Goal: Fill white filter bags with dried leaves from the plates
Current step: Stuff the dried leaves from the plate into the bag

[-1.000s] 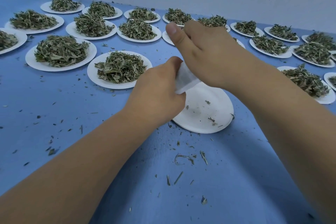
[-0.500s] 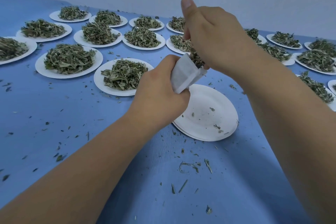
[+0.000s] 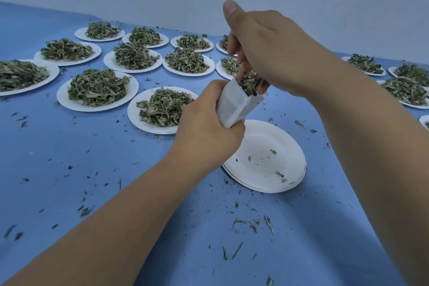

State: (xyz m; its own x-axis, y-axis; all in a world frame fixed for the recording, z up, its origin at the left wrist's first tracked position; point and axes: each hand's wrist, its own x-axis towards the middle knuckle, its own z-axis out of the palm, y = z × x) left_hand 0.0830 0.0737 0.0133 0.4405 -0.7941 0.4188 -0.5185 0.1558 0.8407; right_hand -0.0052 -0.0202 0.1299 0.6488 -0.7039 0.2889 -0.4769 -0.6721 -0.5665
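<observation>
Left hand (image 3: pixel 204 132) wraps the filter bag (image 3: pixel 234 104), so the bag's lower half is out of sight, and that hand also covers the left rim of the empty plate (image 3: pixel 267 146). Right hand (image 3: pixel 267 53) pinches dried leaves (image 3: pixel 249 82) at the bag's mouth, fingertips mostly tucked behind its own knuckles. A back plate (image 3: pixel 219 72) on the desk (image 3: pixel 92 169) vanishes partly behind it. Leftmost plate (image 3: pixel 52 69) is sliced by the frame edge, same for the far-right plate (image 3: pixel 424 121). Both forearms run off the bottom. How full the bag is, can't tell.
</observation>
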